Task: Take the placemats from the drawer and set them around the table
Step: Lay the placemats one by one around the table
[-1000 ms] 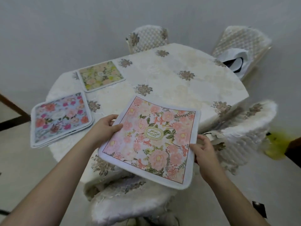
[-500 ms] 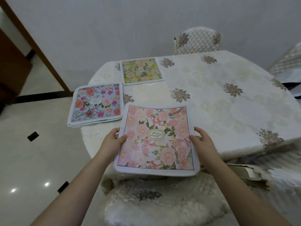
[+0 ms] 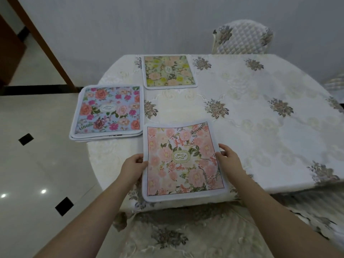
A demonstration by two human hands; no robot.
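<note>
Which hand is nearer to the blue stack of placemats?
Left. The left hand is below the blue stack, closer; the right hand is beyond the pink placemat, farther.

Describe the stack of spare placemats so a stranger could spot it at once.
Start at the table under its cream cloth and go to its left edge. The stack lies there, overhanging slightly. Its top mat is blue with red and magenta roses, and it alone shows several layered white edges.

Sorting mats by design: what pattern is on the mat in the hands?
Pink and peach flowers with green leaves on the mat, oval label mid-mat; head view.
</note>
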